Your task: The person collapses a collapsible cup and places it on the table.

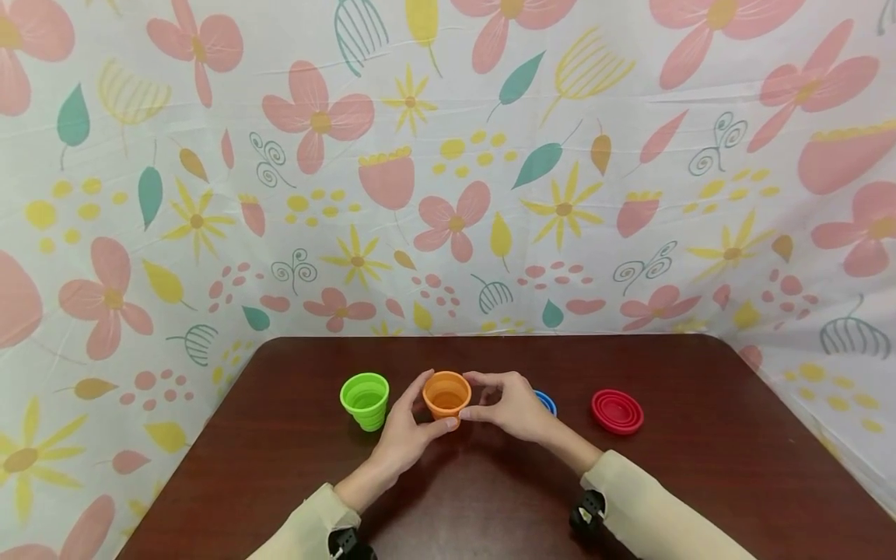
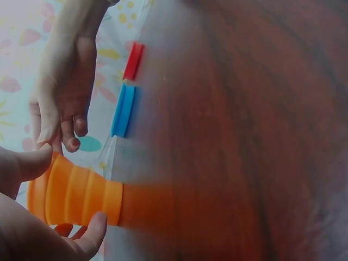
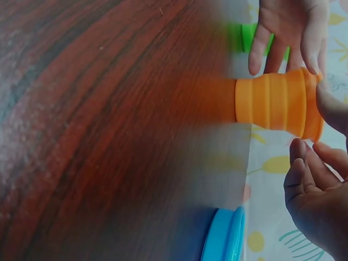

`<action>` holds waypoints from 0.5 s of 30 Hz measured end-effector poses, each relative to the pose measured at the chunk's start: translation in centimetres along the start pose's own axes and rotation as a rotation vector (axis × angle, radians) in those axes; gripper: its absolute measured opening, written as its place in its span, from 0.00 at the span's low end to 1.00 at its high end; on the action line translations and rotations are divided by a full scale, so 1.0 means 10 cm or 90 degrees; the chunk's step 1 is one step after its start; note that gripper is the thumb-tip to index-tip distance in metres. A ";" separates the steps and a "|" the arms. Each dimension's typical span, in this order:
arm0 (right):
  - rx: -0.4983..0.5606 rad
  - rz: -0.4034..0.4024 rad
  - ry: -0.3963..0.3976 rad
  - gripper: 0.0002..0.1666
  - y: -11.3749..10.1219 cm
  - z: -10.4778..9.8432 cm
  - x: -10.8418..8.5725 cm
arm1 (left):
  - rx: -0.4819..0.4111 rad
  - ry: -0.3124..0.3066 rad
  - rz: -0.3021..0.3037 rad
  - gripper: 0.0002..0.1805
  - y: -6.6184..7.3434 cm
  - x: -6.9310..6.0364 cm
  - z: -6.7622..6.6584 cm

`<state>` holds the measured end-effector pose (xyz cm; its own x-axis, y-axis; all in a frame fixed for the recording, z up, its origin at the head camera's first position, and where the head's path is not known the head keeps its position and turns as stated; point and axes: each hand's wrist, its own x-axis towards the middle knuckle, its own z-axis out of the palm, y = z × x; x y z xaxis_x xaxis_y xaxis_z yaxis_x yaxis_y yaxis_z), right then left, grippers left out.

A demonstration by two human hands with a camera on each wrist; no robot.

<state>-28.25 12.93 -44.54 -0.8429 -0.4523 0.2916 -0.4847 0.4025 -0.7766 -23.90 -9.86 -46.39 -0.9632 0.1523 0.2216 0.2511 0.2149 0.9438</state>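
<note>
"Where are the fingers?"

"Both hands are at the orange cup point(image 1: 447, 400). The left hand point(image 1: 404, 437) curves round its left side, thumb in front and fingers behind, gripping the wall. The right hand point(image 1: 514, 408) pinches its right side near the rim, thumb and forefinger set apart with the cup between them. The two thumbs nearly meet at the front."

"And how does the cup stand?"

"Upright, mouth up, pulled out to full height so the stepped rings show. Its base is on the counter point(image 1: 458, 498), with an orange reflection running out from it in both wrist views."

"What is beside it?"

"A green cup point(image 1: 365, 397), just left of the left hand, also upright and extended. On the other side, a blue cup point(image 3: 223, 234) sits low and folded down, partly hidden behind the right hand in the head view. Further right lies a red cup point(image 1: 617, 412), pressed flat into rings."

"Anything further out?"

"Pale sleeves point(image 1: 654, 502) on both arms, with a black device point(image 1: 588, 509) at each wrist. Behind the counter's far edge hangs a white cloth point(image 1: 448, 117) printed with pink, yellow and teal flowers and leaves."
</note>
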 end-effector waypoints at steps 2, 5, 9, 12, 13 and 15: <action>0.000 -0.006 0.001 0.34 0.00 0.00 0.00 | 0.007 -0.001 0.003 0.48 0.00 0.01 0.00; 0.011 -0.016 -0.001 0.35 0.00 -0.02 0.00 | 0.012 -0.005 -0.002 0.48 0.01 0.03 -0.01; 0.056 -0.018 -0.028 0.37 0.00 -0.04 -0.01 | 0.002 -0.026 -0.020 0.48 0.01 0.04 -0.01; 0.104 -0.016 -0.062 0.40 0.01 -0.05 -0.02 | -0.009 -0.048 -0.031 0.48 0.02 0.05 0.00; 0.119 -0.015 -0.071 0.41 0.02 -0.06 -0.02 | -0.014 -0.056 -0.033 0.48 0.02 0.06 0.00; 0.143 -0.016 -0.083 0.42 0.03 -0.07 -0.03 | -0.026 -0.071 -0.031 0.48 0.02 0.07 0.00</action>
<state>-28.32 13.76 -44.49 -0.7872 -0.5643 0.2486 -0.4281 0.2098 -0.8791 -24.48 -9.69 -46.06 -0.9569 0.2497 0.1481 0.1975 0.1862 0.9625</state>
